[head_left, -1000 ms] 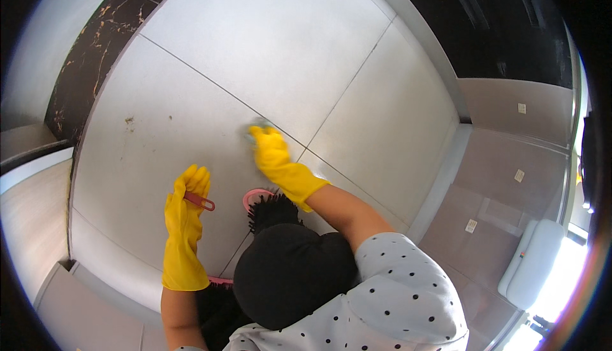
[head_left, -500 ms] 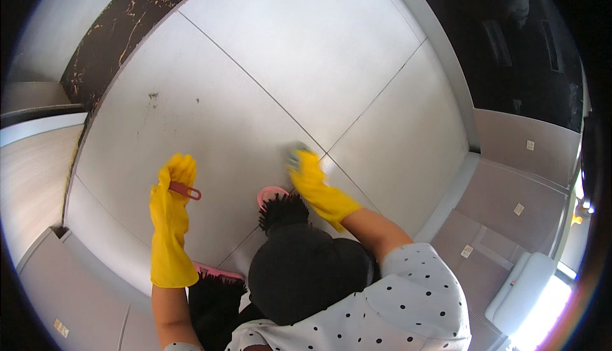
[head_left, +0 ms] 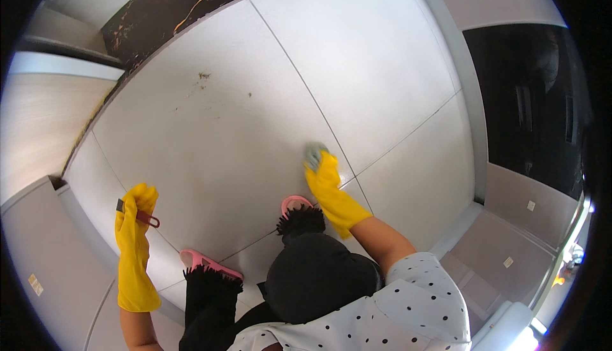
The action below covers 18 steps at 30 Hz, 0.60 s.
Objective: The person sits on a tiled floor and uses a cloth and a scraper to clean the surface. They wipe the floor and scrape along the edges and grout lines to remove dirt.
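Both my hands wear long yellow rubber gloves. At the left, my left hand is closed round a small scraper, held up off the floor. The looped end of its red handle sticks out on one side and its dark flat end on the other. My right hand presses a wadded grey-green scrubber against the pale floor tile, left of a tile joint. Whether the scrubber is a pad or a bunched cloth I cannot make out. Dark crumbs of dirt lie farther off on the same tile.
My feet are in pink slippers on the near tiles. Grey cabinets border the floor at left and right, with a glossy black panel at the right. A dark marbled strip runs along the far edge.
The view has turned and shifted, so the floor and dirt sit farther right. My left hand has moved left and nearer with the scraper. My right hand keeps the scrubber on the tile.
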Available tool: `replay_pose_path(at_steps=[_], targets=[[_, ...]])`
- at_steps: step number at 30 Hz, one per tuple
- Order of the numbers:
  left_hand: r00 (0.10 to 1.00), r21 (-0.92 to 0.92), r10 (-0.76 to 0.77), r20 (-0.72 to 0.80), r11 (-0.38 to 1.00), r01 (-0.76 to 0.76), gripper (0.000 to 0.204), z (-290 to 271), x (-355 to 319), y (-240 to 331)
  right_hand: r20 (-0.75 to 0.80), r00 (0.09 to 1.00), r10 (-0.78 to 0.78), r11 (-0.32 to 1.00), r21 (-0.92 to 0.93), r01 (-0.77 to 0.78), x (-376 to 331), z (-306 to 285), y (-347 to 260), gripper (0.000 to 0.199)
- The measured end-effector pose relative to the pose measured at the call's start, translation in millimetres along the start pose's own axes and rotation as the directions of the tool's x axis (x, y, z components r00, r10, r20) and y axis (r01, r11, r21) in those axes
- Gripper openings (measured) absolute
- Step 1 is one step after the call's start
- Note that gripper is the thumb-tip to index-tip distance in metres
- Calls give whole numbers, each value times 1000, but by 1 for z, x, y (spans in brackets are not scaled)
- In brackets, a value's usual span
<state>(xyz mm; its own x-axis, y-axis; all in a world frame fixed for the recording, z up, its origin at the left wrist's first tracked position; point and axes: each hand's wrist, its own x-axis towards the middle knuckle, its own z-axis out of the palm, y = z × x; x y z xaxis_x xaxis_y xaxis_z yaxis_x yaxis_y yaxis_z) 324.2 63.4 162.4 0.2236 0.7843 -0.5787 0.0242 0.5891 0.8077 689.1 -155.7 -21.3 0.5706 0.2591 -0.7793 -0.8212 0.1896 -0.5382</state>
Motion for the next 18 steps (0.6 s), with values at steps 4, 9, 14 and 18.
replay_pose_path(at_steps=[4, 9, 14, 18], targets=[[999, 4, -37, -35, 999, 37, 41, -18, -25, -15, 758, 608, -234, -312, -651, 692, 28, 100, 18, 43], [984, 79, -11, -177, 997, 25, 42, -56, -87, -25, 831, 364, 421, -78, -367, 927, -38, 84, 0, 44], [965, 19, -26, -262, 999, 32, 41, -81, -111, -64, 499, 314, 808, -209, -256, 944, -36, 53, 19, 43], [968, 59, -32, -248, 997, 48, 39, -72, -117, -64, 895, 373, 244, -256, -311, 915, 17, 123, 24, 38]])
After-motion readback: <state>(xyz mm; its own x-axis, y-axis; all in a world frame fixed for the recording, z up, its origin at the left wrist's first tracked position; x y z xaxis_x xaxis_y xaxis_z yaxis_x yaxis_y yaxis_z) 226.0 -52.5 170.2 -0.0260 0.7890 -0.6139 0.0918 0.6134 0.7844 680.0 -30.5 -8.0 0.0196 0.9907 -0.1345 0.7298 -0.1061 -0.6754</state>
